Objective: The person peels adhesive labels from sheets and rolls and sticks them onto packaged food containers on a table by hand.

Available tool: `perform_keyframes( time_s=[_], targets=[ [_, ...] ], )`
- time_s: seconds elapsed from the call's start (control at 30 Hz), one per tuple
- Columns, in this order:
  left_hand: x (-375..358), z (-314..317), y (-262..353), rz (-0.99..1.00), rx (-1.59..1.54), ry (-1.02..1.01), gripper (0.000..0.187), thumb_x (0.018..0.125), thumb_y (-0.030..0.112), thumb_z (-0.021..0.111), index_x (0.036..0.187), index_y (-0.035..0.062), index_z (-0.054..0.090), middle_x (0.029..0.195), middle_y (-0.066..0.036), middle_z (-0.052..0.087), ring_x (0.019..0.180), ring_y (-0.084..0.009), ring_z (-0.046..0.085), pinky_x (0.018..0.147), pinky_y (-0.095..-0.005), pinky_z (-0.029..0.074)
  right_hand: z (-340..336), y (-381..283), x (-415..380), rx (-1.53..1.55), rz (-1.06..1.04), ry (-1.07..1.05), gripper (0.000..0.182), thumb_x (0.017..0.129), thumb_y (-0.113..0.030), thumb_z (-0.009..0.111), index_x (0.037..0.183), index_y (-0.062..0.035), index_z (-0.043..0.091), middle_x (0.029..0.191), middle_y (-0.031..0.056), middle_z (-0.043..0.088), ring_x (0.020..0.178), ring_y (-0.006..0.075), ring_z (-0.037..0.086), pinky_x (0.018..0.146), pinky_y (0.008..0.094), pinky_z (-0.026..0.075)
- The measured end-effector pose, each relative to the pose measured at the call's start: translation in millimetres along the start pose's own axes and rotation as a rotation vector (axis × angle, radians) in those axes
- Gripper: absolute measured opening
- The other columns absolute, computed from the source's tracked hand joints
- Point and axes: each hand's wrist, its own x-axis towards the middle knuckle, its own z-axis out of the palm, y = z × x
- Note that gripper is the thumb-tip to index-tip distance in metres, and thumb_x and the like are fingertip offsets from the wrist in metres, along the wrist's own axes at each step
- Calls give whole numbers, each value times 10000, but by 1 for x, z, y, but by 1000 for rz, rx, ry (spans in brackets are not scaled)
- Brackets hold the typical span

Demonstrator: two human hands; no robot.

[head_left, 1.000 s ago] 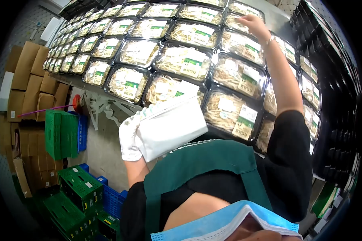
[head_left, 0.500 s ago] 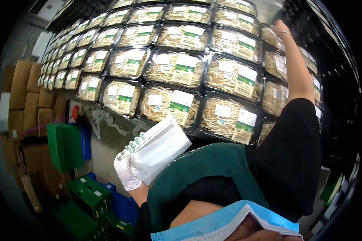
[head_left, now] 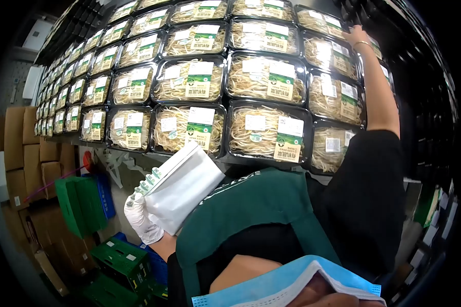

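Observation:
My left hand [head_left: 141, 221], in a white glove, grips a white stack of label sheets [head_left: 182, 187] low in front of my green apron [head_left: 251, 215]. My bare right hand [head_left: 357, 37], with a thin bracelet at the wrist, reaches up and rests on a sprout tray at the far upper right [head_left: 338, 25]. Many black trays of pale bean sprouts [head_left: 264, 130], each film-sealed with white and green labels, lie in rows on the table before me. The nearest row runs just past the label sheets.
Green crates [head_left: 77, 202] and blue crates [head_left: 154, 263] stand on the floor at lower left. Stacked cardboard boxes [head_left: 23, 148] line the left wall. Dark stacked empty trays [head_left: 425, 102] rise at the right. A blue face mask [head_left: 287, 286] hangs under my chin.
The view has swung so the tray rows sit more squarely ahead. My left hand with the label sheets has dropped lower and leftward. My right hand stays on the far upper-right trays.

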Motion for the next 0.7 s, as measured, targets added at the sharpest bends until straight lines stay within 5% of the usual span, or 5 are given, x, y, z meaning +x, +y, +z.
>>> perform_keyframes(
  time_s=[0.13,0.4,0.53,0.63,0.7],
  targets=[
    [24,-21,-7,38,128,-121,248,806,117,536,972,-67,540,946,-128,589,833,-177,569,780,-283,438,-1,-8,-89,1032,-319,-339,478,696,-108,646,1123,-36,443,914,37,586,801,121,548,670,251,438],
    [35,3,-7,-9,108,-120,126,762,61,603,850,-26,579,809,-52,598,712,-97,538,666,-210,430,15,-39,-135,-12,-497,274,415,749,-185,548,1131,-98,410,1049,110,523,936,273,525,776,364,460],
    [42,-5,-7,7,118,-176,127,762,63,607,846,-29,580,798,-46,593,697,-86,526,652,-199,421,-9,26,-110,-107,-157,170,622,708,-312,637,1194,-36,363,1127,168,480,1003,282,505,802,377,452],
    [51,13,-7,37,206,-224,165,761,99,626,839,-39,578,761,-32,583,655,-66,509,611,-187,408,-24,40,-160,1021,-270,-314,660,681,-101,665,1235,-7,318,1141,159,462,988,228,511,847,316,437],
    [56,36,-2,-39,243,-219,171,743,110,650,824,-27,588,725,-6,573,627,-56,496,588,-179,399,-24,20,-200,1085,-364,-381,607,688,-12,607,1230,-34,334,1148,157,455,1021,246,498,873,310,424]
  ],
)
